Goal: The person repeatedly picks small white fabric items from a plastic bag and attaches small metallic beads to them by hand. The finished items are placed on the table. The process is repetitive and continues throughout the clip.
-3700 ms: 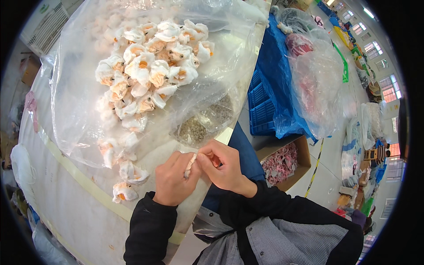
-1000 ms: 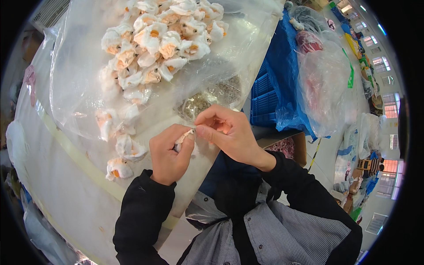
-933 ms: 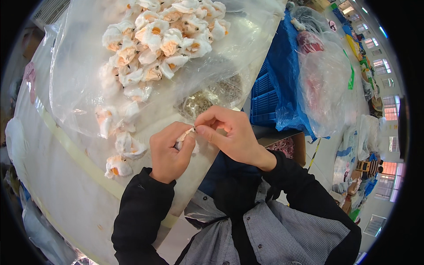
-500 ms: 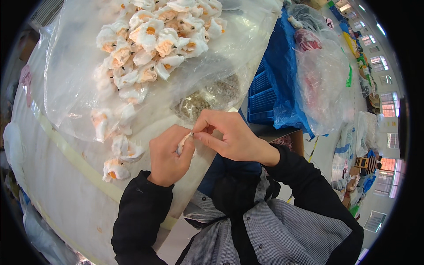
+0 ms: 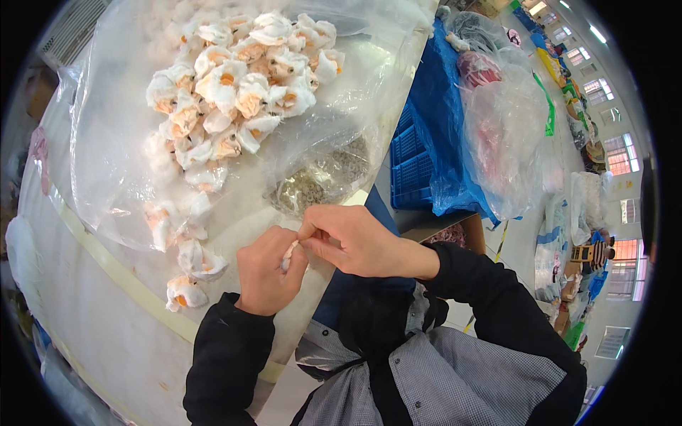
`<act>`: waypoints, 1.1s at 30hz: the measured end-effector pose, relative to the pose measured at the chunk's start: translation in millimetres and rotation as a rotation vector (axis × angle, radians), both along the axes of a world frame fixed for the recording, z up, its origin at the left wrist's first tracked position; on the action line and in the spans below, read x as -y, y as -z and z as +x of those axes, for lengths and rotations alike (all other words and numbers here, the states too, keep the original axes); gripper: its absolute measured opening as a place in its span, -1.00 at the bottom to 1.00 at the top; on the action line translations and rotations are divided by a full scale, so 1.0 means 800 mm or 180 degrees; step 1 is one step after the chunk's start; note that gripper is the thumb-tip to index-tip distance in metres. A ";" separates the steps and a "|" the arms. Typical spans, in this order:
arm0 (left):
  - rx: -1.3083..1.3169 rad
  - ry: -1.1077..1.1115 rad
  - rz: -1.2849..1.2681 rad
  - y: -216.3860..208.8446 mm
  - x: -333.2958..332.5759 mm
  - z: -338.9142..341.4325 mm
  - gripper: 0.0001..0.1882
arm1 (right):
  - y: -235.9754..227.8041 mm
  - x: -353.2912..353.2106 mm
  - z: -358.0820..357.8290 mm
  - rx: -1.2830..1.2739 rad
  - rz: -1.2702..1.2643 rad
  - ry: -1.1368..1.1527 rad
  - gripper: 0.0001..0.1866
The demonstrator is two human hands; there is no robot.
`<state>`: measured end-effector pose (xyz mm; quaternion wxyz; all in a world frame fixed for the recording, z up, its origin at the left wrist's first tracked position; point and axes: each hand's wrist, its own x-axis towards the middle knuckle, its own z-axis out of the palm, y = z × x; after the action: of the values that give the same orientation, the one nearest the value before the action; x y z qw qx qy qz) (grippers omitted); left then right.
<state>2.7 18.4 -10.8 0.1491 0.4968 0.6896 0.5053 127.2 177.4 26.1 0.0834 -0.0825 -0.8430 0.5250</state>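
Note:
My left hand (image 5: 271,271) is closed around a small white and peach fabric piece (image 5: 288,257), mostly hidden by the fingers. At its upper end my right hand (image 5: 349,240) has thumb and forefinger pinched together, touching the left hand's fingertips. What that pinch holds is too small to make out. Beyond my hands, on the table, lies a heap of fluffy white and peach plush pieces (image 5: 252,96) with orange patches and small dark spots. Several more trail toward me, the nearest a plush piece (image 5: 186,294) left of my left hand.
A clear plastic bag of small greyish parts (image 5: 320,177) lies just beyond my right hand. Plastic sheeting (image 5: 106,170) covers part of the table (image 5: 106,312). To the right stand a blue crate (image 5: 412,167), a large clear bag with pink contents (image 5: 504,149) and a cardboard box (image 5: 474,233).
Both hands sit slightly lower in the picture, still together at the small fabric piece. The view has shifted a little, moving the heap down and left. Nothing was let go.

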 end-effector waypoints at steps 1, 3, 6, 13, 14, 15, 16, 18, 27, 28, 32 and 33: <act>0.0015 -0.0001 -0.0014 0.000 0.002 0.001 -0.89 | -0.001 0.002 0.001 0.0005 -0.0003 0.0006 -0.91; 0.0083 0.0023 -0.0013 0.003 0.003 0.001 -0.86 | -0.001 0.004 0.004 -0.0004 0.0062 0.0076 -0.91; 0.0115 0.0089 0.0191 0.002 0.000 0.004 -0.76 | -0.003 0.008 0.010 -0.0033 0.0019 0.0276 -0.90; 0.1122 0.0069 -0.0228 -0.013 0.004 0.005 -0.49 | 0.018 0.033 0.026 -0.0099 -0.0731 0.1338 -0.88; 0.1221 0.0043 -0.0216 -0.014 0.004 0.006 -0.49 | 0.023 0.036 0.026 -0.0120 -0.0905 0.1467 -0.88; 0.1319 0.0016 -0.0205 -0.014 0.004 0.006 -0.48 | 0.024 0.037 0.026 -0.0166 -0.0798 0.1488 -0.89; 0.1424 -0.0015 -0.0182 -0.013 0.004 0.006 -0.48 | 0.024 0.037 0.025 -0.0207 -0.0679 0.1502 -0.90; 0.1541 -0.0066 -0.0166 -0.011 0.004 0.007 -0.49 | 0.025 0.038 0.023 -0.0255 -0.0484 0.1543 -0.90; 0.1817 -0.0510 0.0081 -0.004 -0.001 0.010 -0.53 | 0.031 0.047 0.013 -0.1041 0.0688 0.1211 -0.80; 0.1902 -0.0570 0.0103 -0.003 -0.002 0.010 -0.53 | 0.038 0.049 0.010 -0.1093 0.0755 0.1266 -0.79; 0.2011 -0.0577 0.0168 -0.008 -0.002 0.007 -0.57 | 0.042 0.050 0.009 -0.1068 0.1186 0.1419 -0.79; 0.2093 -0.0570 0.0211 -0.006 -0.002 0.007 -0.57 | 0.042 0.050 0.009 -0.1076 0.1175 0.1395 -0.80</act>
<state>8.4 19.8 -6.2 0.3022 0.2494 0.6288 0.6716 134.3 137.4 -7.6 0.3466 -0.1571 -0.8603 0.3393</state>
